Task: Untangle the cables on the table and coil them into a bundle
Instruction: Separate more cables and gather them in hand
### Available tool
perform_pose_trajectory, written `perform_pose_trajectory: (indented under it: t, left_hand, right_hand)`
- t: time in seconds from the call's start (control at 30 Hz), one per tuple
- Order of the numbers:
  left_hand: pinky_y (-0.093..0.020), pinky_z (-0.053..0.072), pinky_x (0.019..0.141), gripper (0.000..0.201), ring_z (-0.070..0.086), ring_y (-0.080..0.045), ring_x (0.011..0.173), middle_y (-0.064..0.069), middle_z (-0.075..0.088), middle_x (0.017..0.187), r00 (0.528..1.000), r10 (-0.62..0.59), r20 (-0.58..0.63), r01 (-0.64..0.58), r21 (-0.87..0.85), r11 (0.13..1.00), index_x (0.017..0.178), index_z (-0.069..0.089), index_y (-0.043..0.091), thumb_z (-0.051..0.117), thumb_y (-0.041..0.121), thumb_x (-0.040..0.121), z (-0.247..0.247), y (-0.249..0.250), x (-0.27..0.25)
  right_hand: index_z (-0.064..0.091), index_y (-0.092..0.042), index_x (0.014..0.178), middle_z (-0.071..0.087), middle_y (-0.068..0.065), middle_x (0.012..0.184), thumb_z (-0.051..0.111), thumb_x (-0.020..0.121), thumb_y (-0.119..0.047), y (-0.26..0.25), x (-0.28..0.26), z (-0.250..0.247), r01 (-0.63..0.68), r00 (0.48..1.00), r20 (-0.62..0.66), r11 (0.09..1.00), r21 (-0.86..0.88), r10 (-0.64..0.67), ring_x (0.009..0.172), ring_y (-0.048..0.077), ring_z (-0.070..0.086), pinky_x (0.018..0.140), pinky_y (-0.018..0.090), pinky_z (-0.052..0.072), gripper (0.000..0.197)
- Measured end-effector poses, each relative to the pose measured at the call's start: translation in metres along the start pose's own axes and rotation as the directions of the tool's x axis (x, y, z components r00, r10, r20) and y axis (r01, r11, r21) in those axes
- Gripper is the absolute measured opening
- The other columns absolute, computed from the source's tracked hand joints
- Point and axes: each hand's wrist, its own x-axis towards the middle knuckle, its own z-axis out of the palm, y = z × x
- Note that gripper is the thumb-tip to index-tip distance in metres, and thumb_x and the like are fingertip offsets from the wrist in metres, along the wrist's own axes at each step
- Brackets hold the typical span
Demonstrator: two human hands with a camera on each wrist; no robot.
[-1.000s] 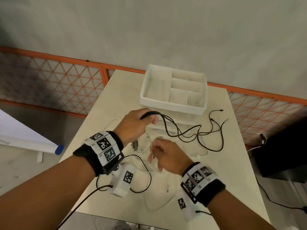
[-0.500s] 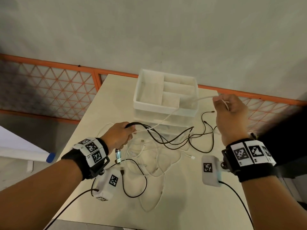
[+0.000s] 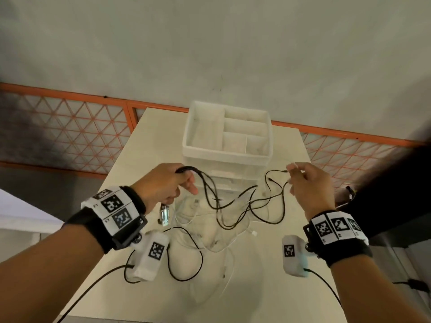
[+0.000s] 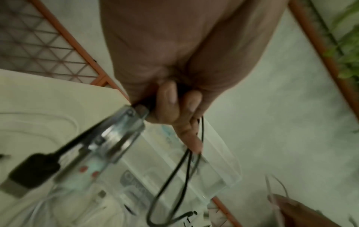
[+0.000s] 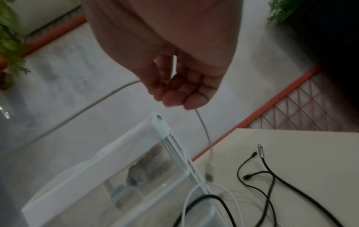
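Both hands were up over the table, and the tangle sat right between them. The left hand had its fingers curled tight round a gathered loop of the black cable, strands spilling from the fist down onto the tabletop. The left wrist view confirmed it: fingers wrapped on the dark cable, with a silvery metal connector sticking out below the palm and a black USB plug beside it, both blurred. From the head camera that metal connector dangled just under the left hand.

Over on the other side, the right hand was raised near the corner of the white organiser box, fingers bent in and pinching a thin white cable. The right wrist view showed the fingers closed on that pale cable, one length running away to the side, the other hanging down to a small blurred plug near the box.

On the table, the black cable looped and crossed over a heap of white cables, still knotted together in front of the box, with black plug ends lying free towards the right edge. An orange lattice railing ran behind the table against a pale wall
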Motion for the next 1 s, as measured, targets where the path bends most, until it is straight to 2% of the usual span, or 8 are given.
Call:
perform_pose_trajectory:
  t: [0.13, 0.23, 0.3, 0.4, 0.57, 0.7, 0.9, 1.0]
  left_hand:
    - [-0.021, 0.018, 0.036, 0.017, 0.025, -0.009, 0.039, 0.000, 0.043, 0.054, 0.995, -0.060, -0.077, 0.044, -0.190, 0.981, 0.090, 0.063, 0.004, 0.051, 0.012, 0.098, -0.004, -0.004, 0.004]
    - [-0.022, 0.020, 0.039, 0.017, 0.024, -0.009, 0.042, 0.004, 0.033, 0.053, 0.992, 0.051, -0.112, -0.092, -0.394, 0.914, 0.082, 0.061, 0.009, 0.053, 0.014, 0.096, -0.009, 0.013, 0.000]
    - [-0.022, 0.023, 0.040, 0.020, 0.025, -0.010, 0.045, 0.005, 0.034, 0.053, 0.986, 0.121, -0.117, -0.164, -0.509, 0.845, 0.084, 0.059, 0.011, 0.050, 0.020, 0.099, -0.013, 0.026, -0.003]
    - [-0.022, 0.026, 0.043, 0.023, 0.030, -0.009, 0.046, 0.003, 0.039, 0.057, 0.982, 0.154, -0.105, -0.186, -0.496, 0.848, 0.089, 0.058, 0.010, 0.043, 0.021, 0.103, -0.012, 0.034, -0.002]
    - [-0.030, 0.049, 0.060, 0.026, 0.059, -0.022, 0.064, -0.015, 0.069, 0.081, 0.979, 0.164, -0.117, -0.192, -0.296, 0.936, 0.084, 0.056, 0.007, 0.040, 0.011, 0.105, 0.012, 0.022, 0.000]
    - [-0.041, 0.055, 0.082, 0.023, 0.068, -0.030, 0.080, -0.020, 0.071, 0.090, 0.973, 0.222, 0.067, -0.193, -0.294, 0.936, 0.087, 0.056, 0.006, 0.041, 0.011, 0.105, 0.039, 0.019, -0.004]
    - [-0.024, 0.031, 0.048, 0.028, 0.031, -0.011, 0.048, 0.004, 0.038, 0.057, 0.972, 0.234, 0.033, -0.223, -0.188, 0.956, 0.079, 0.054, 0.013, 0.045, 0.022, 0.104, 0.043, 0.022, -0.006]
    - [-0.021, 0.030, 0.045, 0.024, 0.029, -0.008, 0.047, 0.009, 0.033, 0.055, 0.949, 0.311, -0.046, -0.314, -0.159, 0.936, 0.080, 0.062, 0.015, 0.056, 0.028, 0.098, 0.018, 0.033, -0.010]
  right_hand:
    - [0.074, -0.016, 0.080, 0.072, 0.002, 0.074, 0.055, 0.078, -0.014, -0.028, -0.009, -0.007, 0.027, 0.996, 0.076, 0.947, 0.320, -0.054, 0.064, 0.018, 0.067, 0.067, 0.031, 0.054, 0.019]
    - [0.072, -0.018, 0.081, 0.068, 0.001, 0.072, 0.052, 0.089, 0.000, -0.040, -0.015, -0.010, 0.082, 0.994, 0.044, 0.937, 0.341, -0.103, 0.055, 0.020, 0.066, 0.066, 0.037, 0.053, 0.028]
    - [0.070, -0.027, 0.097, 0.070, -0.003, 0.079, 0.048, 0.096, 0.000, -0.045, -0.019, -0.010, 0.147, 0.981, 0.087, 0.952, 0.267, -0.176, 0.047, 0.013, 0.058, 0.059, 0.037, 0.049, 0.035]
    - [0.060, -0.029, 0.118, 0.074, -0.006, 0.080, 0.046, 0.098, -0.003, -0.058, -0.029, -0.009, 0.297, 0.940, 0.168, 0.955, 0.019, -0.296, 0.056, -0.001, 0.060, 0.055, 0.012, 0.045, 0.035]
    - [0.071, -0.021, 0.091, 0.077, -0.007, 0.073, 0.051, 0.096, -0.005, -0.073, -0.051, 0.006, 0.366, 0.808, 0.534, 0.923, -0.122, -0.250, 0.049, 0.008, 0.058, 0.048, 0.019, 0.046, 0.026]
    - [0.071, -0.016, 0.098, 0.077, -0.006, 0.078, 0.054, 0.097, -0.004, -0.083, -0.064, 0.025, 0.473, 0.740, 0.545, 0.881, -0.007, -0.394, 0.075, 0.000, 0.067, 0.067, 0.010, 0.045, 0.021]
    - [0.073, -0.021, 0.097, 0.073, -0.008, 0.075, 0.071, 0.092, -0.018, -0.089, -0.049, 0.018, 0.322, 0.861, 0.372, 0.938, 0.126, -0.346, 0.056, -0.001, 0.059, 0.056, 0.010, 0.043, 0.006]
    - [0.077, -0.021, 0.086, 0.069, -0.013, 0.074, 0.070, 0.092, -0.027, -0.055, -0.031, 0.008, 0.274, 0.920, 0.332, 0.946, -0.173, -0.206, 0.071, 0.004, 0.061, 0.070, 0.019, 0.042, 0.011]
